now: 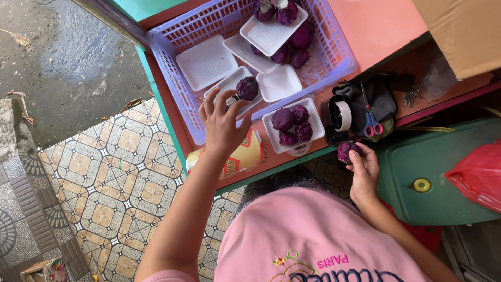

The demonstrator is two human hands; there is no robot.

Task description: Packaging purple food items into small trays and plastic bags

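1. The person's left hand (222, 125) reaches into the lilac plastic basket (172, 68). Its fingers are spread, and the fingertips touch a white foam tray (222, 86) that carries one purple vegetable (247, 88).
2. This vegetable is round, dark purple, with a slightly shiny skin; it lies at the right end of the tray, just beside the fingertips.
3. The right hand (364, 169) is at the front edge of the surface (386, 26). Its fingers are curled around a second purple vegetable (346, 152), which looks round and a little rough, with paler spots.
4. Between the two hands stands a filled tray (315, 117) with four purple vegetables packed close together; it seems to rest on a small scale, whose edge shows under it.
5. In the basket lie more empty white trays and, at the far end, more purple vegetables, some on a tray.
6. Near the right hand are a black tape dispenser (339, 117) and scissors (371, 125) with pink and blue handles.
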